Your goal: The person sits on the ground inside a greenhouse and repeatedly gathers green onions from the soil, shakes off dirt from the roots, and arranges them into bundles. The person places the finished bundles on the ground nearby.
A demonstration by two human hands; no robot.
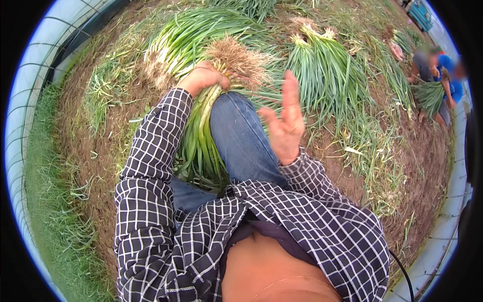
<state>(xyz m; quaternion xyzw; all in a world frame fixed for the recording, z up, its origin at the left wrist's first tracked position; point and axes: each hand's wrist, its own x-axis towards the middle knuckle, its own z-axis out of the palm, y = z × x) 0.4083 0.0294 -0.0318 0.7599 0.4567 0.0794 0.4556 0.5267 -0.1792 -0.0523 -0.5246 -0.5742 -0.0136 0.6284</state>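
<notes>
My left hand [206, 78] is closed around a bunch of leafy green alliums [203, 117] just below its dry, tan roots [239, 56]. The roots point away from me. Pale stems and green leaves hang back along the left of my raised, jeans-covered knee [241, 128]. Right of the knee, my right hand [285, 124] is lifted, slightly blurred, with thumb and forefinger spread. Thin reddish strands, apparently twine [266, 96], run from the bunch towards it. Whether its other fingers grip the twine cannot be made out.
Beyond the bunch lies a heap of similar alliums [203, 30]; more bunches [324, 68] lie at right. Loose leaves litter the brown soil [336, 154]. Two people [437, 83] work at far right, one holding a bunch. A plastic-covered, framed wall [22, 113] and grass [49, 181] border the left.
</notes>
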